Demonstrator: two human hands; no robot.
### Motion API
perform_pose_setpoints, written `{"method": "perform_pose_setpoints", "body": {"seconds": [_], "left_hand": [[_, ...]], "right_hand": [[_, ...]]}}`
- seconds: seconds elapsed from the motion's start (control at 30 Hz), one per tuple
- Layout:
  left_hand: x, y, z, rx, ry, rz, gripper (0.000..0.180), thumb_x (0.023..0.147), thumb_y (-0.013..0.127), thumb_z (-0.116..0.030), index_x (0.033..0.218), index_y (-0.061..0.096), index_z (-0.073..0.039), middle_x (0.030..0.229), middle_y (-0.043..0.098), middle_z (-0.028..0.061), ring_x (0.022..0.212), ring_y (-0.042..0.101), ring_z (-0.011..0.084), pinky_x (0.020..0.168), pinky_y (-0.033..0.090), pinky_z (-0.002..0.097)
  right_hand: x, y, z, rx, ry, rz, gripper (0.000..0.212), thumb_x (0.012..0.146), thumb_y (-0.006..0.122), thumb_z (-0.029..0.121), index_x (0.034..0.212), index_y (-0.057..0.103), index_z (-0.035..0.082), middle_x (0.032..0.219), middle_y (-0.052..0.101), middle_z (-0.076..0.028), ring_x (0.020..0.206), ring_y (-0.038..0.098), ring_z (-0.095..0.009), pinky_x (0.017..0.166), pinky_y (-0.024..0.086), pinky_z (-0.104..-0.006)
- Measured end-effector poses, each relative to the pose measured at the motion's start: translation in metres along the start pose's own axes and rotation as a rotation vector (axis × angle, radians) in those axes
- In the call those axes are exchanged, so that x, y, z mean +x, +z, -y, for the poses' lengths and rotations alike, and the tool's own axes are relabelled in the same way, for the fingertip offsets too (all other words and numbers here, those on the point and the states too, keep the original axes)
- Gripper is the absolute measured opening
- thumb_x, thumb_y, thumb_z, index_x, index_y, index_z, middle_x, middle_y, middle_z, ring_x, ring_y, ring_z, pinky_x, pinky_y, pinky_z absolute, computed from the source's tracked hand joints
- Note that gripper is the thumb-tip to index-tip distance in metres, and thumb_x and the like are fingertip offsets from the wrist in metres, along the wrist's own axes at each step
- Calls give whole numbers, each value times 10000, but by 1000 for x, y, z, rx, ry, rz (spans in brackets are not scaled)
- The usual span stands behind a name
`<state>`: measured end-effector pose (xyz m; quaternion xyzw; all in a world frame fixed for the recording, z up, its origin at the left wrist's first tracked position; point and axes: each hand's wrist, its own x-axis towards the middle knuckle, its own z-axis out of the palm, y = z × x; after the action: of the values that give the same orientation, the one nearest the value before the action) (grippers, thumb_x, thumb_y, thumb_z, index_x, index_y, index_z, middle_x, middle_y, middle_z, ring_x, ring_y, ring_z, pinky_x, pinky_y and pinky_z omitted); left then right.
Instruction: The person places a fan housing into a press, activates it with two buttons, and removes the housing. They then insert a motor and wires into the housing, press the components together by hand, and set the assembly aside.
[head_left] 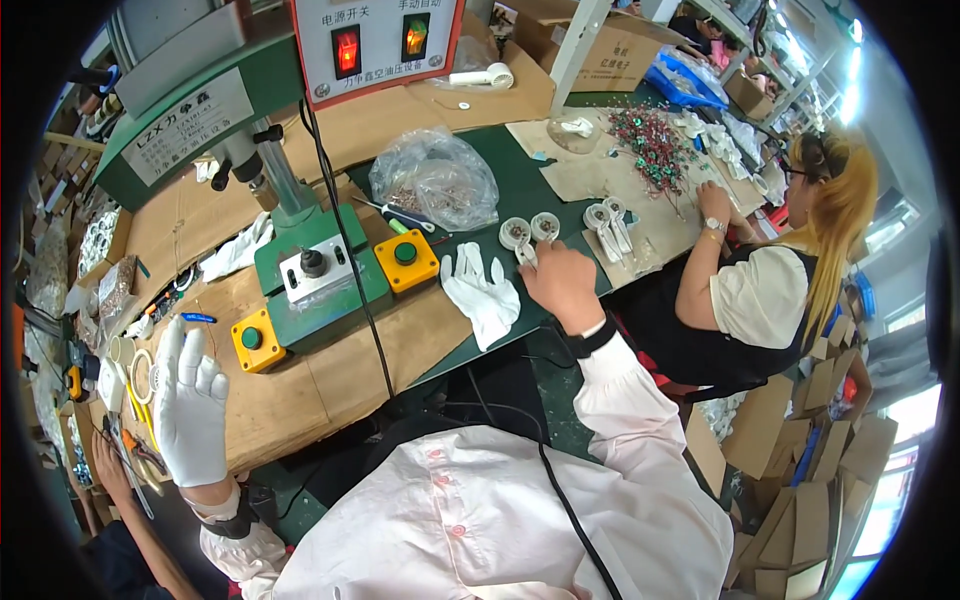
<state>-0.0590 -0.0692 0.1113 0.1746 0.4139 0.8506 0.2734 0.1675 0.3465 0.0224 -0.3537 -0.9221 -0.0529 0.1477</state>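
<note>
My left hand (192, 415), in a white glove, is raised at the left side of the bench with its fingers mostly stretched out. Close beside it is a white ring-shaped part (142, 376); whether they touch I cannot tell. My bare right hand (562, 285) reaches forward, fingers closed on the short handle of a white round-headed plastic part (515, 234). A second such part (545, 226) lies right against it. Small dark pieces show inside both round heads. An empty white glove (481, 296) lies left of my right hand.
A green press (312, 262) stands ahead, flanked by yellow button boxes (258, 341) (407, 260). Behind the glove sit a screwdriver (408, 217) and a clear bag (435, 180). A co-worker (765, 270) works at right near more white parts (608, 228) and wired pieces (650, 150). A black cable hangs before me.
</note>
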Motion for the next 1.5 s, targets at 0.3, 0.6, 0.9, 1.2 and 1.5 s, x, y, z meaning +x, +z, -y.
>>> {"method": "perform_pose_setpoints", "body": {"seconds": [0.3,0.6,0.9,1.2,1.5], "left_hand": [[-24,14,35,-78,-94,-17,703,969,528,-292,1534,220,-8,1328,564,99,995,586,153,840,496,286],[-34,39,69,-198,-222,226,657,974,532,-280,1507,274,6,1285,588,143,994,602,209,840,513,329],[-3,116,151,-333,-453,169,560,1027,466,-337,1494,314,-68,1382,507,122,1211,531,273,1010,440,437],[3,77,158,-618,-393,211,515,1044,409,-399,1457,376,-93,1416,495,142,1173,578,274,1017,463,449],[3,75,156,-584,-326,187,498,1048,404,-365,1463,378,-92,1444,475,140,1192,567,271,1051,435,456]], "right_hand": [[26,-18,-38,152,-11,43,405,786,723,327,1095,629,83,958,667,-159,891,654,-383,751,527,-463],[53,7,-57,258,-175,107,458,769,708,223,1188,585,85,1045,670,-163,940,650,-375,775,525,-461],[4,-130,80,497,-613,180,530,780,722,197,1259,544,56,1188,642,-156,1035,631,-353,830,522,-421],[-15,-97,132,979,-713,56,372,826,681,88,1192,620,63,1152,639,-149,1045,629,-315,880,507,-372],[-46,-61,131,1055,-637,-177,169,804,701,10,970,696,39,1094,644,-127,937,619,-301,797,502,-360]]}}
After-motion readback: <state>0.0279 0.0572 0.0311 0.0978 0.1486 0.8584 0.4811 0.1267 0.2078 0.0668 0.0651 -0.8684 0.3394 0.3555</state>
